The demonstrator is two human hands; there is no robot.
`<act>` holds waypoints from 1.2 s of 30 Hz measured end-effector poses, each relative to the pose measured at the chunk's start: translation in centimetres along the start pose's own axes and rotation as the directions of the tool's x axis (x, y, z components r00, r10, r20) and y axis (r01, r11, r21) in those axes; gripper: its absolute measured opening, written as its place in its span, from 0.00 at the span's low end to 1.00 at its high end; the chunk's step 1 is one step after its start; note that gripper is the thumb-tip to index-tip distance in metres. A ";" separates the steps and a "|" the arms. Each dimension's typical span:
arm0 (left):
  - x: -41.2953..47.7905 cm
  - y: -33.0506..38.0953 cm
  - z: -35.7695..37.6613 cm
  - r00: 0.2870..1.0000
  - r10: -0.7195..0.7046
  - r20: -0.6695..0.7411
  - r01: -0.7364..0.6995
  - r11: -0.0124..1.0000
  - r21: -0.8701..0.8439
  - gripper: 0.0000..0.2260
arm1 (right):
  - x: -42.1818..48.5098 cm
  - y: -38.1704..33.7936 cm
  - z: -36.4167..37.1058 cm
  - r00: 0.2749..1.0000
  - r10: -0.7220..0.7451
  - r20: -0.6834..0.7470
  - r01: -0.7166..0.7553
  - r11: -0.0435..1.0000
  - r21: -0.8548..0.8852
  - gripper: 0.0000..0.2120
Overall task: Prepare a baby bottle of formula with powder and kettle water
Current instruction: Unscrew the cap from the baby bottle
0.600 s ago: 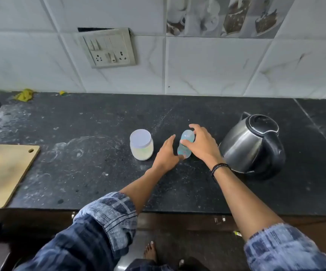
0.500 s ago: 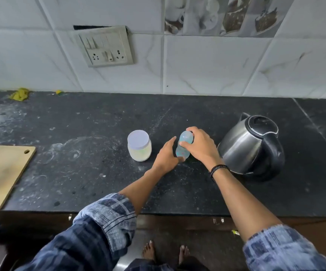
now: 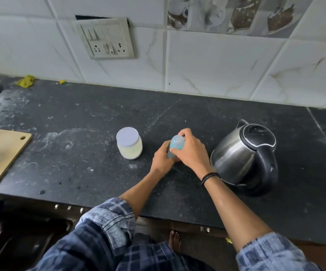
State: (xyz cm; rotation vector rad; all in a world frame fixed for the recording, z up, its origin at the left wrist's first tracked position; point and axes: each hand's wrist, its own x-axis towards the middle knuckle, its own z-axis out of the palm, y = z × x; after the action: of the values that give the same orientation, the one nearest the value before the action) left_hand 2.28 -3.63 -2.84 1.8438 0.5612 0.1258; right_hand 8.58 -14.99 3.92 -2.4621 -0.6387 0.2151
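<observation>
Barely begun, I judge: left hand [image 3: 161, 159] grips the bottle [image 3: 176, 144] low, right hand [image 3: 190, 151] curls round its cap. Jar [image 3: 128, 143] lidded, kettle [image 3: 244, 157] shut; powder and water seemingly remain.

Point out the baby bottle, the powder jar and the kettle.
baby bottle [image 3: 176, 142]: head view, its blue top
powder jar [image 3: 127, 136]: head view, its white lid
kettle [image 3: 234, 153]: head view, its steel body

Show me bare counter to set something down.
Widest bare patch: between the cutting board and the jar. Another strip runs behind jar and kettle, to the wall. Crowded between jar and kettle, where left hand and right hand hold the bottle.
</observation>
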 end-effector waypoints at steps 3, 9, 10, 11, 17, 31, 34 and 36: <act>-0.2 -0.1 0.3 1.000 -0.005 -0.009 0.005 1.000 0.015 0.26 | 0.1 0.4 -0.3 0.999 -0.031 0.016 0.032 0.999 -0.007 0.23; -0.1 -0.7 -0.1 1.000 0.015 0.015 -0.016 0.999 0.049 0.26 | 0.1 0.2 -0.1 0.999 -0.044 0.016 0.045 0.998 -0.053 0.26; -0.2 -0.9 -0.2 0.999 0.018 0.026 -0.020 0.998 0.060 0.26 | 0.1 0.2 0.1 0.999 -0.042 0.010 0.042 0.998 -0.048 0.26; -0.3 -0.9 -0.4 0.999 0.022 0.037 -0.024 0.997 0.069 0.26 | 0.0 0.1 0.3 0.999 -0.043 0.004 0.043 0.998 -0.042 0.25; -0.5 -0.7 -0.7 0.996 0.042 0.081 -0.049 0.995 0.092 0.30 | 0.1 -0.1 0.5 0.999 -0.037 -0.004 0.037 0.998 -0.055 0.24; 0.2 -1.0 -1.1 0.991 0.048 0.122 -0.063 0.990 0.127 0.28 | 1.6 0.1 -1.0 0.974 -0.041 0.223 0.063 0.994 -0.091 0.26; 0.2 -1.0 -1.1 0.990 0.046 0.130 -0.064 0.989 0.134 0.29 | 2.4 -0.3 -1.4 0.950 -0.019 0.312 0.057 0.992 -0.114 0.28; 0.1 -1.0 -1.2 0.990 0.049 0.130 -0.066 0.989 0.129 0.29 | 2.7 -0.6 -1.7 0.935 0.011 0.353 0.032 0.993 -0.115 0.30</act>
State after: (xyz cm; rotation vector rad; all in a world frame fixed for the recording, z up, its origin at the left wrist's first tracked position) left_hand 1.64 -2.32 -3.40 1.9831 0.4367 0.0089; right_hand 11.18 -14.09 5.60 -2.5545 -0.8356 0.6453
